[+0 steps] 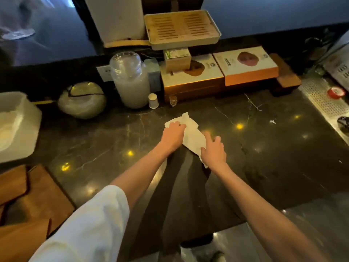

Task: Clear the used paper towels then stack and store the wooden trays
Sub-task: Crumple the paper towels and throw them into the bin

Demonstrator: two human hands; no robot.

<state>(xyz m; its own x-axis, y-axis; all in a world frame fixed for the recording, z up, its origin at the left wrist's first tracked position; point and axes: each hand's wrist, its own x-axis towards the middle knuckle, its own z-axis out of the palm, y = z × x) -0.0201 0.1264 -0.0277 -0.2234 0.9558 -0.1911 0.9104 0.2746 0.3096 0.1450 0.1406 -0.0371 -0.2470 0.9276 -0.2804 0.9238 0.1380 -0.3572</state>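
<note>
White towel on your dark marble counter

Your paper towel [192, 137] is plain white; the countertop [264, 148] is black-brown with pale veins; the slatted tray [181, 28] is tan wood.

A frosted glass jar [130, 80] stands at the back of the dark marble surface [264, 148], with a small white canister [153, 100] just beside it. Two printed boxes [219, 69] sit side by side right of the jar; a red tape roll [336, 92] lies on the perforated metal tray [321, 103] at the frame's right.
</note>
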